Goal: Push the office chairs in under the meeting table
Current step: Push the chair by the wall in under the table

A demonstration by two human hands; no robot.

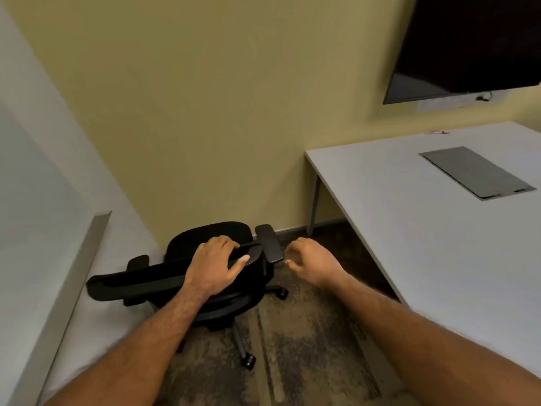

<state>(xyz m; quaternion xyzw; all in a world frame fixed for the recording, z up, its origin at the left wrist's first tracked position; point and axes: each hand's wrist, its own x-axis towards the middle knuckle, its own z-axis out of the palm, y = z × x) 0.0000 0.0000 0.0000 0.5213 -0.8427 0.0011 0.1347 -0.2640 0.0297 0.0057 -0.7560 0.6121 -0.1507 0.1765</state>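
Note:
A black office chair (146, 281) on castors stands in the corner, away from the white meeting table (409, 218) on the right. My left hand (215, 266) grips the top edge of its backrest. My right hand (311, 263) hovers just right of the chair's right armrest (269, 243), fingers loosely curled, holding nothing. The seat faces the yellow wall, mostly hidden behind the backrest and my arm.
A yellow wall (205, 112) closes the far side, a white wall and ledge (96, 238) the left. A dark screen (468, 45) hangs above the table. A grey cable hatch (475, 171) is set in the tabletop. Patterned carpet (307, 347) lies between chair and table.

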